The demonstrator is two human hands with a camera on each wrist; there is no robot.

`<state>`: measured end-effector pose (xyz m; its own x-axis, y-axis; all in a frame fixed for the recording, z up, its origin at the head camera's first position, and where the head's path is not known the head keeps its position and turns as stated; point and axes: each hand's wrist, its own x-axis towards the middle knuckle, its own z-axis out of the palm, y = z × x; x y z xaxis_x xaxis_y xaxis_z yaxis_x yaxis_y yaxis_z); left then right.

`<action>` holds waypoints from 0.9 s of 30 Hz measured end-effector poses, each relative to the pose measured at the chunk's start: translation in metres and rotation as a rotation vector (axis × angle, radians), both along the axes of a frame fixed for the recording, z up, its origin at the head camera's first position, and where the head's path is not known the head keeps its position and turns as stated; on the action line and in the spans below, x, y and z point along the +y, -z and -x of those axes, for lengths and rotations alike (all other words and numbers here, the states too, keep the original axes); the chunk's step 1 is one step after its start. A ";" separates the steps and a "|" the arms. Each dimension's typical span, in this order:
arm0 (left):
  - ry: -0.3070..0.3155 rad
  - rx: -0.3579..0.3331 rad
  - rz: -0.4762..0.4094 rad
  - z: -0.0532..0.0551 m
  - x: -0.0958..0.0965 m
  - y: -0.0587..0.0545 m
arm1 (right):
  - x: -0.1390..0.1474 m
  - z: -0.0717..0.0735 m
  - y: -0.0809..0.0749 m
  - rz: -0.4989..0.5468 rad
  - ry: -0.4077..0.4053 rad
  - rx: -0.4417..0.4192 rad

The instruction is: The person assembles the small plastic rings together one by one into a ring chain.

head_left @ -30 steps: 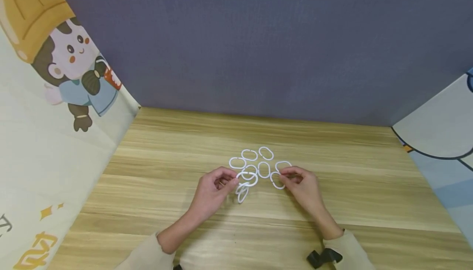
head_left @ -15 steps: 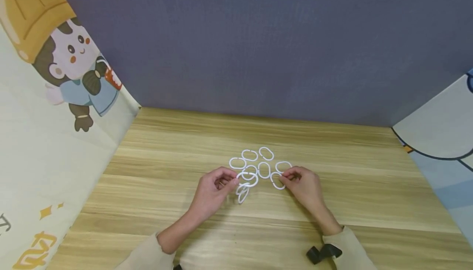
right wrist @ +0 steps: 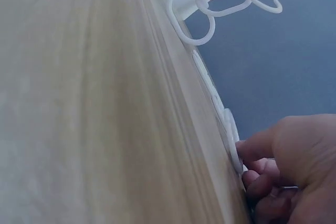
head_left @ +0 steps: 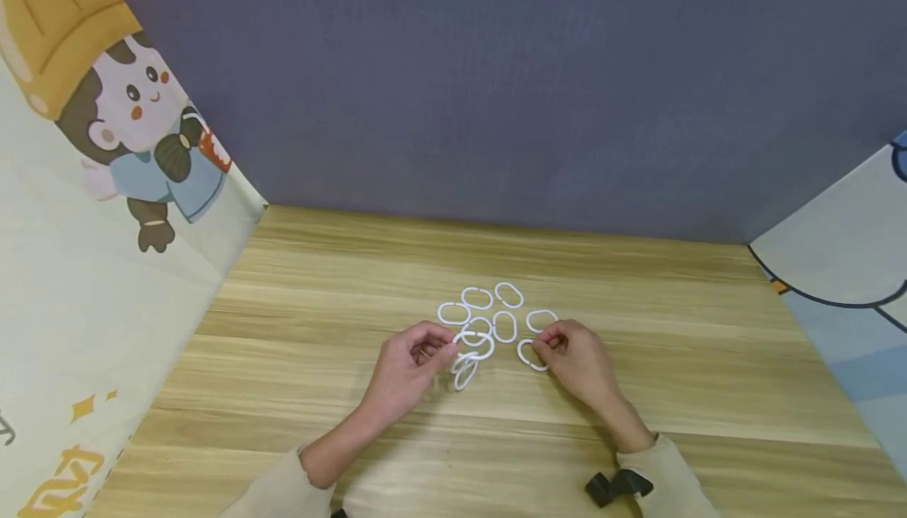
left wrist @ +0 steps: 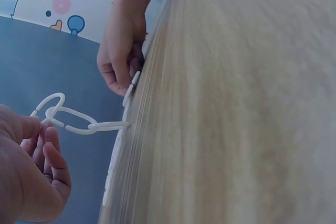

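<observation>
My left hand (head_left: 407, 368) pinches the top link of a short chain of white plastic links (left wrist: 79, 131) between thumb and fingertips. The chain hangs down, its lowest link (left wrist: 111, 125) close to the tabletop in the left wrist view. My right hand (head_left: 581, 360) has thumb and fingers at the edge of one loose white link (right wrist: 231, 139), pinching it at the table surface; part of that link is hidden by the fingertips. Beyond both hands several oval links lie flat, each with a small gap in its ring, among them one at the far side (head_left: 499, 291).
The wood-grain tabletop (head_left: 453, 455) runs back to a dark blue-grey panel (head_left: 496, 93). Cartoon-printed panels stand at the left (head_left: 64, 282) and right (head_left: 836, 266). A black strap (head_left: 623, 485) is on the right sleeve.
My right hand has drawn its link slightly toward me, leaving a gap to the link behind it. The left hand and its chain have stayed nearly still.
</observation>
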<state>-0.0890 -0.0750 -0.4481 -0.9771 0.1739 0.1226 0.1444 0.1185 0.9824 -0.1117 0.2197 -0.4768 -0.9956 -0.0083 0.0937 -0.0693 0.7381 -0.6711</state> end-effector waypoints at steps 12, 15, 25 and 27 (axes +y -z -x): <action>0.007 0.008 0.017 0.002 0.002 0.002 | 0.001 -0.002 -0.003 0.127 -0.012 -0.006; 0.007 0.005 0.022 0.002 0.002 0.002 | 0.001 -0.004 -0.003 0.234 -0.001 -0.043; 0.006 -0.019 0.035 0.002 0.002 0.003 | -0.002 -0.008 -0.012 0.582 -0.020 -0.168; -0.001 -0.027 0.039 0.002 0.001 0.003 | -0.002 -0.008 -0.014 0.645 -0.058 -0.192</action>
<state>-0.0909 -0.0743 -0.4515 -0.9801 0.1772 0.0893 0.1177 0.1565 0.9806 -0.1033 0.2174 -0.4626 -0.9947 -0.0642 -0.0802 0.0672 0.1845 -0.9805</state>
